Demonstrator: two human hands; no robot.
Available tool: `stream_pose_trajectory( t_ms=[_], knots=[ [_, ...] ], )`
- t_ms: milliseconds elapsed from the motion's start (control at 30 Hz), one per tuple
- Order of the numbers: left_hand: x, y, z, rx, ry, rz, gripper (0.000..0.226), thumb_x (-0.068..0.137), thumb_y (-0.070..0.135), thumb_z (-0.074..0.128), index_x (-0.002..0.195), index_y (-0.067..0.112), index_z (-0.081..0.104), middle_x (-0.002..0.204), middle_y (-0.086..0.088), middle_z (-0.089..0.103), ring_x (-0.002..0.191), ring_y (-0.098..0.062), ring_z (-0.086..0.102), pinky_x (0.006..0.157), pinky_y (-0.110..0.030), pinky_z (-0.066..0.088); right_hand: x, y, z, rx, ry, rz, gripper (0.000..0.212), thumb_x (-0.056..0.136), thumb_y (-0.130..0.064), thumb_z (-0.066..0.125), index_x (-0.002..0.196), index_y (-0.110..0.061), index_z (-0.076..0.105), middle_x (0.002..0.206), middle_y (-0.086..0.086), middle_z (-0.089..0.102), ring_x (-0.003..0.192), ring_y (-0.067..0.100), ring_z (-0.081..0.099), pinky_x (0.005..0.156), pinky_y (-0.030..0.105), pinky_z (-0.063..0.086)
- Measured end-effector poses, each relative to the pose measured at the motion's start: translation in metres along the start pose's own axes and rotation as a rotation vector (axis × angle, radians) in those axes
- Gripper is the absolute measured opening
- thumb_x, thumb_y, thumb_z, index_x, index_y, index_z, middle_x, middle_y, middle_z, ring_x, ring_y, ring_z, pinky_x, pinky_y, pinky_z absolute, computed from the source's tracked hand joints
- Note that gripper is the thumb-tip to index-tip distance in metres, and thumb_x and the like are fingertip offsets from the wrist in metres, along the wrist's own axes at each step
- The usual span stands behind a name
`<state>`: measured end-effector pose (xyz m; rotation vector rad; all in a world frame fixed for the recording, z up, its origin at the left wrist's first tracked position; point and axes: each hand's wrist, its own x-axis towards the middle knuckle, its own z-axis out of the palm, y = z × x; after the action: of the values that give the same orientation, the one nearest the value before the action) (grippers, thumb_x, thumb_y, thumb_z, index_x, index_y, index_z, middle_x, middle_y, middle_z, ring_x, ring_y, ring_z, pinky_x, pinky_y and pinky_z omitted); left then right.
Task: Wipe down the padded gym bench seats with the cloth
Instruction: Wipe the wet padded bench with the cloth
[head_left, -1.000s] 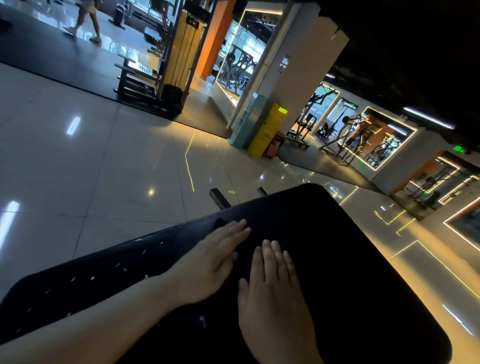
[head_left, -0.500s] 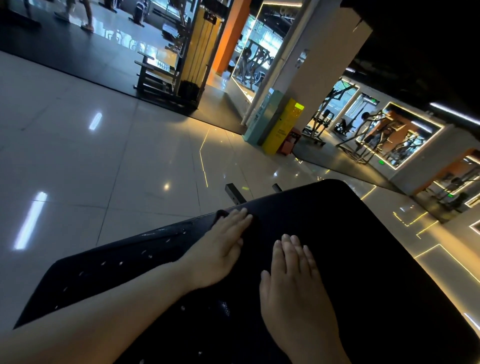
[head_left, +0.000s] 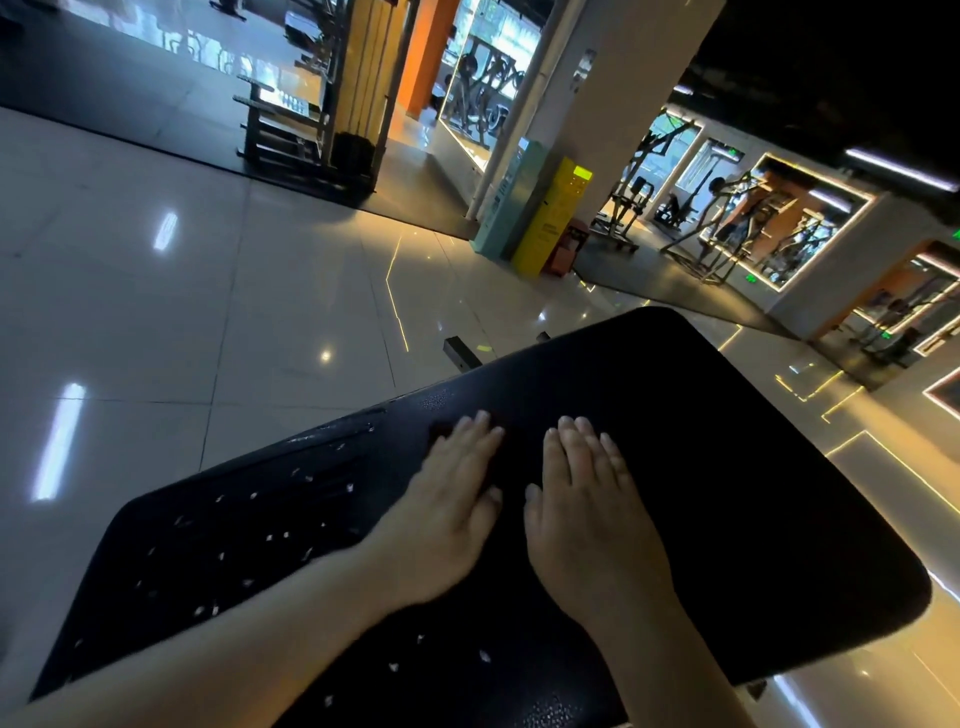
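Observation:
A black padded bench seat (head_left: 753, 493) fills the lower half of the view. Its left part (head_left: 234, 545) is flecked with pale worn spots. My left hand (head_left: 452, 499) and my right hand (head_left: 587, 509) lie flat on the pad side by side, fingers straight and pointing away from me. A slightly raised dark patch (head_left: 441, 428) shows at my left fingertips; it may be a dark cloth, but it blends with the pad and I cannot tell its outline.
A black floor bar (head_left: 460, 353) of the bench frame sticks out beyond the far edge. Glossy tiled floor (head_left: 208, 312) surrounds the bench. Farther off stand a weight rack (head_left: 311, 130), a teal and yellow stand (head_left: 550, 223) by a pillar, and gym machines (head_left: 706, 244).
My hands have slid apart a little, the right one moving to the right across the pad. The view has shifted, showing more of the bench.

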<state>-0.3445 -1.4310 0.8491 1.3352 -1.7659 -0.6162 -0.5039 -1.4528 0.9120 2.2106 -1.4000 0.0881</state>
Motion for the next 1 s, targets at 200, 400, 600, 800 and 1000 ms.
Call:
stream_pose_trajectory(
  t_ms=[200, 400, 600, 800, 1000],
  knots=[
    [-0.054, -0.025, -0.02, 0.176, -0.177, 0.199, 0.059, 0.105, 0.026, 0.038, 0.157, 0.038, 0.012, 0.162, 0.026, -0.009, 0.146, 0.008, -0.015, 0.119, -0.019, -0.012, -0.002, 0.002, -0.003, 0.011, -0.03, -0.012, 0.064, 0.095, -0.036, 0.029, 0.143, 0.002, 0.049, 0.15, 0.021, 0.048, 0.143, 0.032, 0.042, 0.116, 0.048, 0.035],
    [-0.03, -0.036, -0.013, 0.022, 0.047, -0.164, 0.058, 0.106, 0.037, 0.03, 0.158, 0.029, 0.006, 0.162, 0.017, -0.011, 0.15, -0.003, -0.016, 0.125, -0.035, -0.007, -0.002, -0.002, -0.009, 0.051, -0.073, -0.015, 0.061, 0.096, -0.034, 0.028, 0.143, 0.0, 0.05, 0.15, 0.02, 0.048, 0.144, 0.031, 0.041, 0.118, 0.048, 0.032],
    [-0.026, -0.002, 0.023, -0.257, -0.018, -0.224, 0.048, 0.106, 0.046, 0.013, 0.146, 0.039, -0.013, 0.149, 0.027, -0.029, 0.142, 0.003, -0.029, 0.114, -0.022, -0.02, -0.011, -0.01, -0.034, 0.478, -0.144, -0.043, 0.045, 0.106, -0.022, 0.038, 0.151, -0.027, 0.039, 0.155, -0.009, 0.042, 0.148, 0.006, 0.028, 0.126, 0.034, 0.011],
    [-0.076, 0.026, 0.002, -1.059, 0.009, -0.315, 0.064, 0.092, 0.06, 0.038, 0.151, 0.05, 0.015, 0.143, 0.04, 0.03, 0.133, 0.018, 0.028, 0.111, -0.018, 0.023, -0.049, -0.076, -0.04, 0.432, -0.3, -0.049, 0.074, 0.092, -0.05, -0.006, 0.16, -0.028, 0.011, 0.167, -0.003, 0.018, 0.156, 0.017, 0.001, 0.126, 0.042, -0.001],
    [-0.098, 0.018, -0.005, -0.863, 0.042, -0.265, 0.051, 0.099, 0.018, 0.048, 0.14, 0.048, 0.043, 0.141, 0.034, 0.046, 0.136, 0.008, 0.037, 0.118, -0.031, 0.03, -0.085, -0.085, -0.032, 0.166, -0.223, -0.031, 0.067, 0.071, -0.039, 0.072, 0.13, -0.008, 0.064, 0.13, 0.018, 0.059, 0.126, 0.037, 0.058, 0.113, 0.054, 0.029]
  ],
)
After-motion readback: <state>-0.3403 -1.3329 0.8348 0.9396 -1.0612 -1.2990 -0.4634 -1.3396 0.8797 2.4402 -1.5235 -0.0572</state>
